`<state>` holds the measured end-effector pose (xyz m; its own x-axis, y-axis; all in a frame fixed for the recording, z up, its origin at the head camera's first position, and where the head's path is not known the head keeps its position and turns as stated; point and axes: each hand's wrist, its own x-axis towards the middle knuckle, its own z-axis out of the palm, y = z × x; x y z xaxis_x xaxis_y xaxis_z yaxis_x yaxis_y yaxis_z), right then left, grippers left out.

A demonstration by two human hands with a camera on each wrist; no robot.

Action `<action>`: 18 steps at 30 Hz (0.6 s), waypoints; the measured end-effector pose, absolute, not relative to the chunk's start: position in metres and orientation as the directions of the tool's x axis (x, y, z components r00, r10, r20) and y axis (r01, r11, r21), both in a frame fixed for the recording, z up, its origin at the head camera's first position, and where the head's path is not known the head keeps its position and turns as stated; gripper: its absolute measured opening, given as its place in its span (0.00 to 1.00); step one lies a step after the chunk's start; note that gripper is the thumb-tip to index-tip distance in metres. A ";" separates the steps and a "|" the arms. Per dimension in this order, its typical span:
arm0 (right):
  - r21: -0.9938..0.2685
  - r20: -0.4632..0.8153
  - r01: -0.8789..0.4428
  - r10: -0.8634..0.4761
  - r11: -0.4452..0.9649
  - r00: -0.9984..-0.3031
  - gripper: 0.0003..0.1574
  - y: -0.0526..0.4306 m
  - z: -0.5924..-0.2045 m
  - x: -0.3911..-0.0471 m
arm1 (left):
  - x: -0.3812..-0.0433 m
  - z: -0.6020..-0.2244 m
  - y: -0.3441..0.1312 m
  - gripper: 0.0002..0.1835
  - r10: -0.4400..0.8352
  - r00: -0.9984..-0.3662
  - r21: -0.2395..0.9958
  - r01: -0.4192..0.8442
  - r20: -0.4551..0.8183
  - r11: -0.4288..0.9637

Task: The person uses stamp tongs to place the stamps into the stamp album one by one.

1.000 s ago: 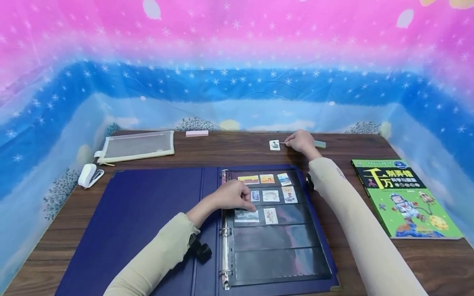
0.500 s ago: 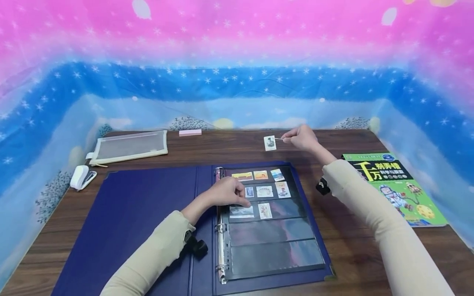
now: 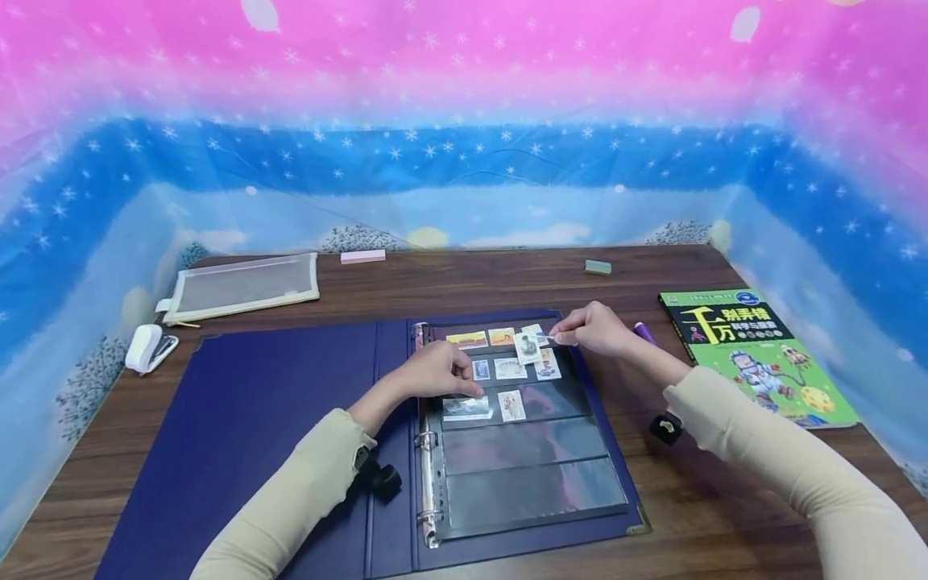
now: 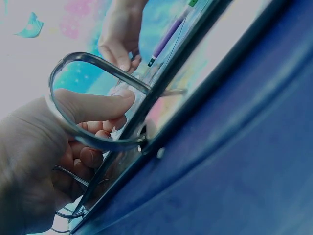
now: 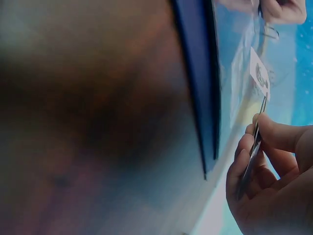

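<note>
My right hand [image 3: 598, 329] grips tweezers [image 5: 250, 164] between thumb and fingers. Their tips hold a small white stamp [image 3: 528, 348] with a dark green-grey picture, overlapping the upper right of a black stamp page [image 3: 536, 495] in the head view. That page sits in an open navy ring binder [image 3: 275, 427], with several stamps in its upper three rows. At the left end of the third row, my left hand [image 3: 438, 370] pinches the clear pocket strip, fingers curled, above a grey stamp [image 3: 467, 408]. Beside that lies another stamp [image 3: 511, 406]. A metal binder ring [image 4: 73, 56] stands before the left fingers.
A green book [image 3: 761, 362] lies at the right, a purple pen [image 3: 644, 332] near the right wrist. Farther back are a green block [image 3: 598, 267], a pink block [image 3: 362, 257] and a mesh pouch [image 3: 246, 286]. A white stapler [image 3: 148, 348] lies at the left.
My right hand has lifted the stamp off the back of the table with the tweezers and brought it toward me over the page. My left hand has stayed at the third row.
</note>
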<state>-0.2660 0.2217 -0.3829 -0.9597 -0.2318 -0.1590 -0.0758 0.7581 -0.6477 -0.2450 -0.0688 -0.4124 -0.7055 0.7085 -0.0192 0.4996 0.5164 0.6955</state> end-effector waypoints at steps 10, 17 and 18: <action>-0.615 -0.136 -0.078 -0.203 0.785 -0.970 0.08 0.232 -0.400 -0.235 | -0.245 -0.412 -0.069 0.16 0.707 -0.707 0.689 0.503 -0.019 0.522; -0.560 -0.085 -0.138 -0.222 0.817 -0.971 0.06 0.238 -0.401 -0.221 | -0.244 -0.413 -0.067 0.15 0.713 -0.701 0.693 0.506 -0.016 0.513; -0.557 -0.084 -0.145 -0.229 0.818 -0.970 0.06 0.239 -0.401 -0.219 | -0.244 -0.413 -0.067 0.15 0.712 -0.702 0.694 0.505 -0.017 0.514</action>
<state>-0.2194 0.2388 -0.4007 -0.9699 -0.2285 -0.0836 -0.1447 0.8179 -0.5569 -0.2440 -0.0670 -0.4128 -0.7017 0.7122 -0.0170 0.5046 0.5138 0.6938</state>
